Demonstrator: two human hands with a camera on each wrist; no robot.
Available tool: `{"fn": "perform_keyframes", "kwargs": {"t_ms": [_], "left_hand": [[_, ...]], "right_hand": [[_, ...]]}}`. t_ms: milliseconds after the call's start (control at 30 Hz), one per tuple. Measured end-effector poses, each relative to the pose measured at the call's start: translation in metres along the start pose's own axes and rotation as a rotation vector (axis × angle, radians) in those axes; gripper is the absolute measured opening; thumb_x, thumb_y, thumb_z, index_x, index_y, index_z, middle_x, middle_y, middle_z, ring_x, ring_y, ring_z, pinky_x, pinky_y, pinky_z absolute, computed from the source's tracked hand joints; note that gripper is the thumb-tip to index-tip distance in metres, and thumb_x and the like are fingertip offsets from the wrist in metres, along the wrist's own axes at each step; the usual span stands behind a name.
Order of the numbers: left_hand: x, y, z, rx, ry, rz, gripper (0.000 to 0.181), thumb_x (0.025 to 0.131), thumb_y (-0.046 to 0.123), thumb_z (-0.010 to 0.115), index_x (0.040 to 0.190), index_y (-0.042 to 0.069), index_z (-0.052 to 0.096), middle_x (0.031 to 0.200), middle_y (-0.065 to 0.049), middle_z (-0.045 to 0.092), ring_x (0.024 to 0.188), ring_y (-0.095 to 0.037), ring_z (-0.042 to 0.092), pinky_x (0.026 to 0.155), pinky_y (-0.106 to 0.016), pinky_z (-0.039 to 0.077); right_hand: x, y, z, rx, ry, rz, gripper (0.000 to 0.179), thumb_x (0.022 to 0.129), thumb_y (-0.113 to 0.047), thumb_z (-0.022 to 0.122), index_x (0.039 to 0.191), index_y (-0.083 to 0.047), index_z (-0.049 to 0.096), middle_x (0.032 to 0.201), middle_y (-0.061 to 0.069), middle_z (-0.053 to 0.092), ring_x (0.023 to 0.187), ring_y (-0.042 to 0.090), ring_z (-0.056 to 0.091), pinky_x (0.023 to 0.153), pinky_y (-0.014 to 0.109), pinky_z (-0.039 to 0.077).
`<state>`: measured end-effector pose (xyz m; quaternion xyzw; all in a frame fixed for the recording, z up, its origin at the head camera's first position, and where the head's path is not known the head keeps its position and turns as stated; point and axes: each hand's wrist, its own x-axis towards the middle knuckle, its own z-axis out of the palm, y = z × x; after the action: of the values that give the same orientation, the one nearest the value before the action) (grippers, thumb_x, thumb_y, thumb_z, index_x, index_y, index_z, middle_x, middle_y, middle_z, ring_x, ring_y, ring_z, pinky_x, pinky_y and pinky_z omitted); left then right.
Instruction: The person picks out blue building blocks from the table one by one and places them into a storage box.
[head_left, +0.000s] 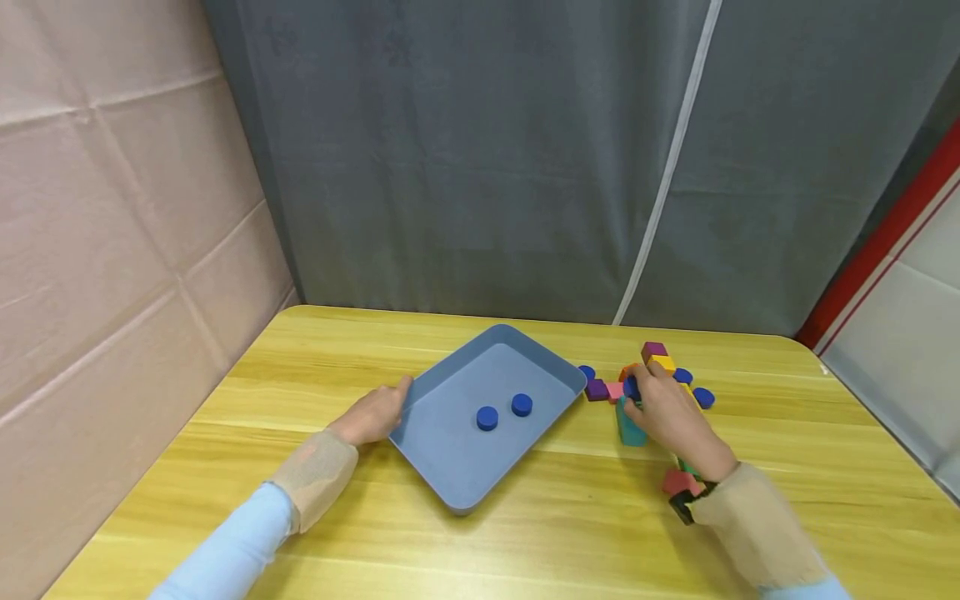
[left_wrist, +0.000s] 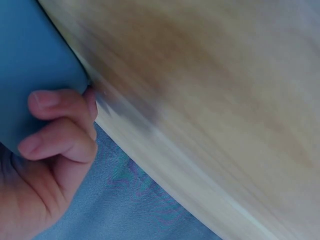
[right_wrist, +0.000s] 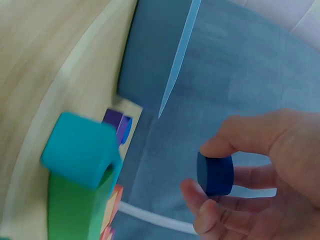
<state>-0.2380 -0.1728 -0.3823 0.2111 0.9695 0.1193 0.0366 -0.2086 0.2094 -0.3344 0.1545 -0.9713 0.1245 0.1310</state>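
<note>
A grey-blue tray (head_left: 450, 467) lies at an angle on the table, with two round dark-blue blocks inside, one block (head_left: 487, 418) left of the other block (head_left: 522, 405). My left hand (head_left: 375, 414) grips the tray's left edge; in the left wrist view its fingers (left_wrist: 65, 140) curl at the tray's wall. Over the pile of blocks on the right, my right hand (head_left: 671, 412) pinches a dark-blue cylinder block (right_wrist: 215, 174) between thumb and fingertips. Close below that hand stands a teal block (head_left: 631, 427), which sits beside a green block (right_wrist: 75, 207) in the right wrist view.
Around the right hand lie a purple block (head_left: 597, 390), a pink block (head_left: 615, 392), a yellow block (head_left: 663, 362) and several round blue blocks, one block (head_left: 703, 397) farthest right. A red block (head_left: 678, 482) lies nearer the front. A grey curtain (head_left: 465, 167) hangs behind the table.
</note>
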Motion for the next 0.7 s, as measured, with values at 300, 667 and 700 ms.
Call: {"fn": "perform_keyframes", "kwargs": {"t_ms": [300,667,700], "left_hand": [[-0.001,0.0,0.0,0.007,0.016,0.011,0.038,0.078,-0.006,0.054,0.112,-0.003,0.037,0.063,-0.007,0.047,0.06,-0.02,0.05,0.054,-0.031,0.042],[0.0,0.0,0.0,0.005,0.013,0.001,0.037,0.078,-0.006,0.053,0.111,-0.003,0.037,0.063,-0.007,0.047,0.058,-0.019,0.048,0.052,-0.03,0.041],[0.0,0.0,0.0,0.005,0.013,0.001,0.037,0.078,-0.006,0.053,0.111,-0.003,0.037,0.063,-0.007,0.047,0.058,-0.019,0.048,0.052,-0.03,0.041]], "right_hand": [[0.01,-0.023,0.006,0.056,0.052,-0.057,0.036,0.07,-0.004,0.07,0.101,0.005,0.052,0.089,0.02,0.049,0.062,0.021,0.049,0.057,0.034,0.05],[0.021,-0.052,0.019,0.11,0.09,-0.136,0.035,0.072,-0.004,0.069,0.102,0.004,0.053,0.091,0.017,0.05,0.068,0.024,0.054,0.062,0.034,0.052],[0.021,-0.055,0.021,0.111,0.098,-0.144,0.034,0.072,-0.005,0.069,0.102,0.003,0.054,0.09,0.017,0.05,0.067,0.023,0.053,0.061,0.033,0.052]]}}
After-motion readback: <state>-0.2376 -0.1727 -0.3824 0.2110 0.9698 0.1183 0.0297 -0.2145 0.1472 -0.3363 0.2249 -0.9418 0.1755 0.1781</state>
